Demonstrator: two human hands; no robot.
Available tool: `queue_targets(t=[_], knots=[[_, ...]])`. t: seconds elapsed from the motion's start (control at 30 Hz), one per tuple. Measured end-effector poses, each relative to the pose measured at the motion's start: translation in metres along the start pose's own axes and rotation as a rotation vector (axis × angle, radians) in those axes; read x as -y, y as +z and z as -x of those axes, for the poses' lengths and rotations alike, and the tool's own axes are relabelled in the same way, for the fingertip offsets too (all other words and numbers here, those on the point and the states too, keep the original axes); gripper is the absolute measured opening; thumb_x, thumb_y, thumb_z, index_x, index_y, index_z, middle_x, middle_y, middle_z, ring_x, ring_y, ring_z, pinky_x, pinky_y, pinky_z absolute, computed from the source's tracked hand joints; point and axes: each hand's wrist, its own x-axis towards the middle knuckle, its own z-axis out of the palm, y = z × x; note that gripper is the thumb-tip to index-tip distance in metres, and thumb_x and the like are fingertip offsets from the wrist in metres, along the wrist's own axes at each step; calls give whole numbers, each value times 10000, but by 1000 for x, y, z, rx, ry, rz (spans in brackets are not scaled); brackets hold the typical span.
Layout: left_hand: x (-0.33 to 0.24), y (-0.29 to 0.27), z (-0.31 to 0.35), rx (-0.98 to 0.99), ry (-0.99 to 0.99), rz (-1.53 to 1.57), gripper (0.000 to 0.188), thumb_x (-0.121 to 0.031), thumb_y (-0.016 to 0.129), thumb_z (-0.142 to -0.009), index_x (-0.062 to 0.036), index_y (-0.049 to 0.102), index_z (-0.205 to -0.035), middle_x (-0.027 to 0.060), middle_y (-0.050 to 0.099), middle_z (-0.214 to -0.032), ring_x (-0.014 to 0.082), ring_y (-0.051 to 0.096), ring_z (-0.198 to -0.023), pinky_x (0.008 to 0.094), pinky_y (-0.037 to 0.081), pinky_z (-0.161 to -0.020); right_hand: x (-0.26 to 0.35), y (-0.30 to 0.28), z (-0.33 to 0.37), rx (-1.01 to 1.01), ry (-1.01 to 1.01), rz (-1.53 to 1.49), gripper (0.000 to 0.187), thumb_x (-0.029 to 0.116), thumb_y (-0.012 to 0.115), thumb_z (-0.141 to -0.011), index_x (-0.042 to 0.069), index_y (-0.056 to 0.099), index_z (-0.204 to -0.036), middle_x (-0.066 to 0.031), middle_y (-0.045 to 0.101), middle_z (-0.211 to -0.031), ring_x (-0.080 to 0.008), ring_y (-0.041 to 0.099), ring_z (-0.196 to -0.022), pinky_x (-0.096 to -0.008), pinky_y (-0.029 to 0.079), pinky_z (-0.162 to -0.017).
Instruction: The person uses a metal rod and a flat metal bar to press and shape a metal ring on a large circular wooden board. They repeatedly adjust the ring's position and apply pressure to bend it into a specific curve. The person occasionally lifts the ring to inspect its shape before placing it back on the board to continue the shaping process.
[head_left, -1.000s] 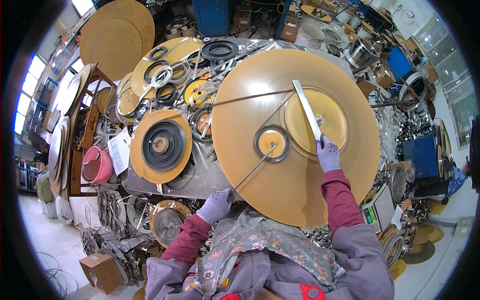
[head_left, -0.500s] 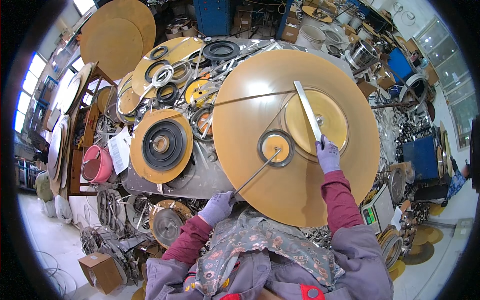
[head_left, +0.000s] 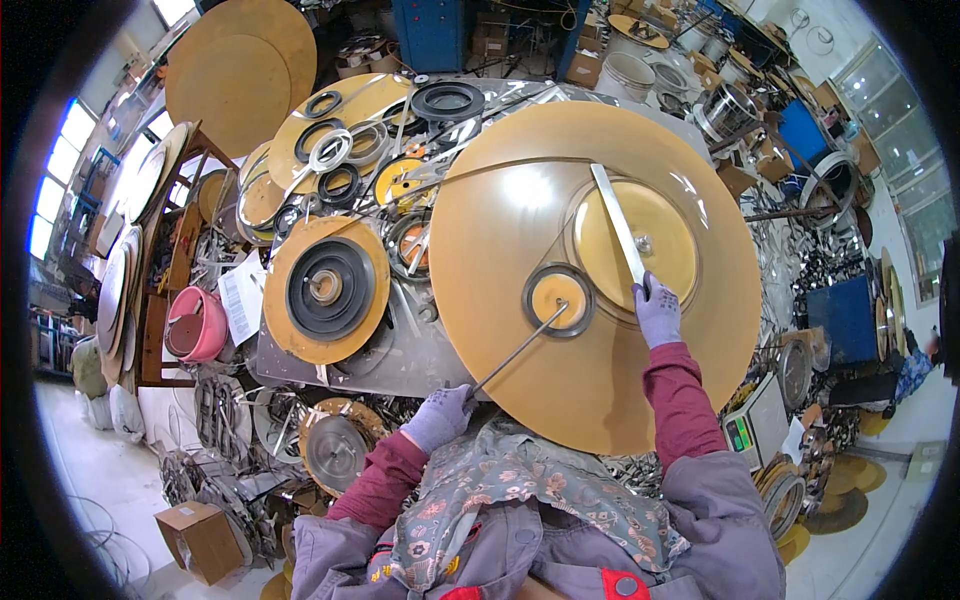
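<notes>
A large tan disc (head_left: 500, 330) lies in front of me with a smaller yellow disc (head_left: 625, 265) at its middle. In my gloved right hand (head_left: 657, 308) is the near end of a flat metal bar (head_left: 616, 222), laid across the yellow disc. My gloved left hand (head_left: 440, 417) is closed around a thin metal rod (head_left: 515, 352) at the tan disc's near-left edge. The rod's far end meets the hub of a small dark coil (head_left: 533, 283) with a yellow centre. A narrow dark strip (head_left: 500, 168) runs from the left over the tan disc to the bar's far end.
To the left on the grey table (head_left: 415, 370) lies a tan disc carrying a black coil (head_left: 312, 312). Behind it are several rings (head_left: 330, 150) and loose strips. A pink bucket (head_left: 205, 325) stands far left; a scale (head_left: 755, 420) sits at right. A cardboard box (head_left: 203, 540) is lower left.
The strip crossing the far part of the tan disc now bows upward, where it ran straighter before. Both hands keep their grips in nearly the same places.
</notes>
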Motion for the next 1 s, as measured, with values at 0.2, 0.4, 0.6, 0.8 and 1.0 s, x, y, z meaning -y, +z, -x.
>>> queue_targets(t=[0.2,0.4,0.6,0.8,1.0], knots=[[1,4,-3,-46,7,39,159,-163,530,-846,-11,531,-892,244,596,-765,426,583,-761,495,457,-671,-3,-2,1,22,17,34,399,289,554,-867,27,538,-1167,-204,623,-945,-351,596,-897,-439,465,-798],[-1,-6,-6,-7,-3,5,144,-149,515,-848,-12,531,-890,239,600,-769,423,585,-766,491,460,-675,-14,0,-1,22,19,17,405,295,565,-858,22,546,-1158,-197,626,-925,-348,595,-900,-436,464,-795],[-1,2,-6,1,1,-19,129,-128,496,-843,-13,529,-892,240,601,-768,421,588,-755,490,460,-671,-18,-3,2,-15,-25,20,370,288,571,-853,29,569,-1116,-196,627,-871,-352,602,-860,-434,466,-778],[-11,0,-5,17,-13,1,163,-121,496,-830,6,527,-927,251,603,-825,421,586,-797,489,453,-705,-15,-7,6,5,-39,-29,303,280,565,-854,44,576,-1044,-194,623,-853,-358,600,-844,-438,468,-756],[-7,3,-7,-35,-55,9,176,-128,499,-818,7,527,-929,246,612,-849,414,593,-827,483,459,-728,-22,-4,6,-42,-118,-10,285,276,553,-855,50,581,-1027,-193,619,-844,-363,594,-836,-444,465,-741]])
